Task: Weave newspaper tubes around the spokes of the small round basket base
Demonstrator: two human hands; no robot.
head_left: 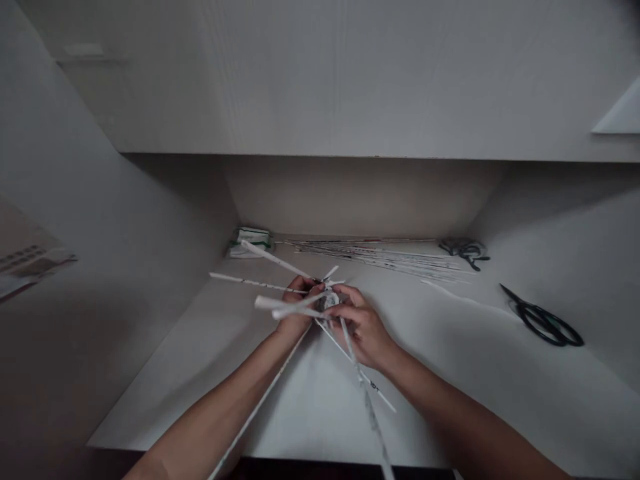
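Both hands meet over the middle of the white desk [450,373]. They grip a bundle of crossed rolled-paper sticks [280,307] that fan out left, up and down toward me. My left hand [299,312] closes round the sticks at their crossing, fingers curled. My right hand [363,328] pinches the same knot from the right, with one long stick [370,407] running down beneath it. Another long stick [260,407] slants down along my left forearm.
A pile of several more paper sticks [385,259] lies along the back of the desk. Black scissors [543,321] rest at the right, a dark cord or clip [465,250] behind them. A green-and-white packet [250,241] sits at the back left. Walls close in on both sides.
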